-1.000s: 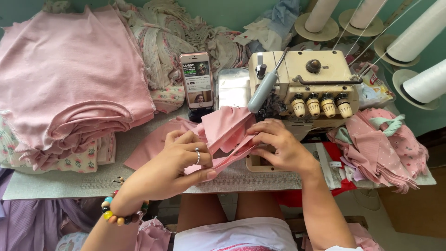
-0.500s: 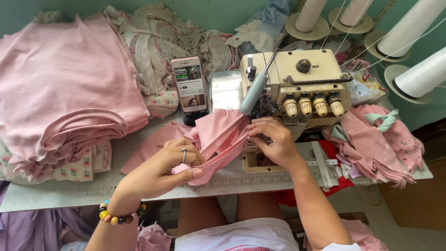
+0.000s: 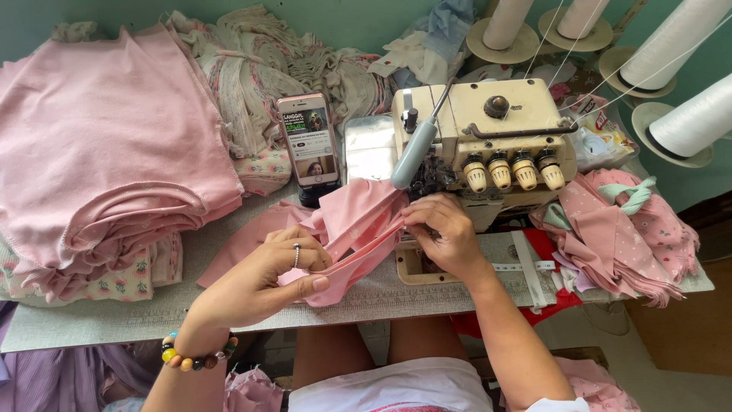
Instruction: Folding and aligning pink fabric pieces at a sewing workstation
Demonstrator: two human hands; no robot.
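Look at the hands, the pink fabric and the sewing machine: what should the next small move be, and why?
Probably ease the pink fabric piece forward under the sewing machine needle area. The right hand already pinches the fabric's edge right at the machine's foot, while the left hand holds the folded rest taut behind it, so the seam looks lined up for feeding.

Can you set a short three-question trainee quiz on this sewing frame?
1. True or false: both hands touch the pink fabric piece.
2. What stands propped behind that fabric? A) a phone B) a mug C) an iron
3. Which hand is next to the sewing machine?

Key:
1. True: the left hand pinches it, the right hand presses it at the machine.
2. A, the phone.
3. The right hand.
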